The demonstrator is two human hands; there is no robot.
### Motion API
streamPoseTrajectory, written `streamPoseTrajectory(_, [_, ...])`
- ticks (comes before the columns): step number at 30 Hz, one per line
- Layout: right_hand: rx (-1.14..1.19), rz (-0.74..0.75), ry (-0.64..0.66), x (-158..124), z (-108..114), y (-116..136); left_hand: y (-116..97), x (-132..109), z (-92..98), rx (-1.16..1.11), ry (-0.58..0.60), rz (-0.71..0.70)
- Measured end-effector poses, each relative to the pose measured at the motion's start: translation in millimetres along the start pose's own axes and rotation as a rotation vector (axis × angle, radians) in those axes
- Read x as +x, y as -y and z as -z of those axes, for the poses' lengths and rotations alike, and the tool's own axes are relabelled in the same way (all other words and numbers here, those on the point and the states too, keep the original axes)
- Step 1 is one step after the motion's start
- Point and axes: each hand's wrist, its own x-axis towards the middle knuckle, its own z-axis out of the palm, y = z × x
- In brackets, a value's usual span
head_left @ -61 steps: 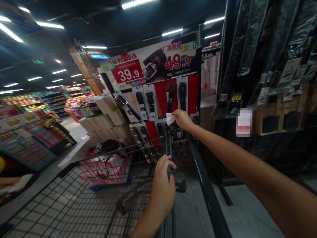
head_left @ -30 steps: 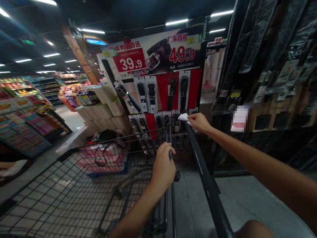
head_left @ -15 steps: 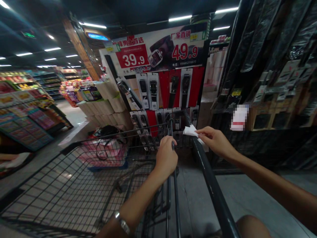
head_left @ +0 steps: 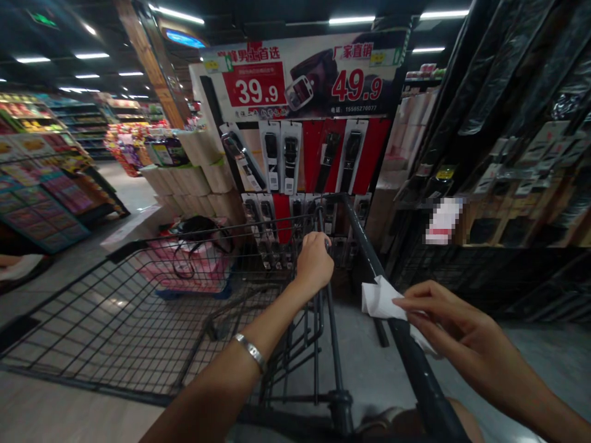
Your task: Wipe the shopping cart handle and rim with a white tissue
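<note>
A dark metal shopping cart (head_left: 152, 394) fills the lower left, its wire basket in front of me. My left hand (head_left: 315, 261) is wrapped around the upper rim bar of the cart, near its back corner. To the right runs the cart's thick push handle (head_left: 367, 243), slanting down toward me. My right hand (head_left: 447, 320) pinches a white tissue (head_left: 383, 299) that is draped over this handle and hangs down on both sides. The tissue touches the bar about midway along its length.
Beyond the cart stands a belt display (head_left: 305, 160) under a price sign (head_left: 309, 80). Packs of paper rolls (head_left: 184, 181) and a pink bundle with a dark bag (head_left: 184, 264) are left of it. Plastic-wrapped goods (head_left: 498, 154) hang on the right. My knee shows below the handle.
My right hand has slid the tissue along the handle toward me. My left hand keeps its grip on the cart's rim. The view has shifted slightly.
</note>
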Motion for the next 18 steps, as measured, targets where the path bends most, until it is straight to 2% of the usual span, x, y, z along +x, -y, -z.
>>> streamPoseTrajectory(7, [-0.057, 0.079, 0.041, -24.2, 13.7, 10.4, 1.1, 14.2, -3.1, 0.072, 0.02, 0.015])
streamPoseTrajectory(13, [-0.085, 0.008, 0.136, -47.0, 22.0, 2.2, 1.2, 24.2, -1.1, 0.127, 0.036, 0.046])
streamPoseTrajectory(15, [-0.128, 0.064, 0.091, -50.6, 20.3, 2.5, 2.4, 27.5, -0.7, 0.142, 0.035, 0.057])
streamPoseTrajectory(18, [-0.253, 0.188, -0.049, -53.2, 11.2, 4.8, 5.2, 32.5, -0.6, 0.163, 0.028, 0.072])
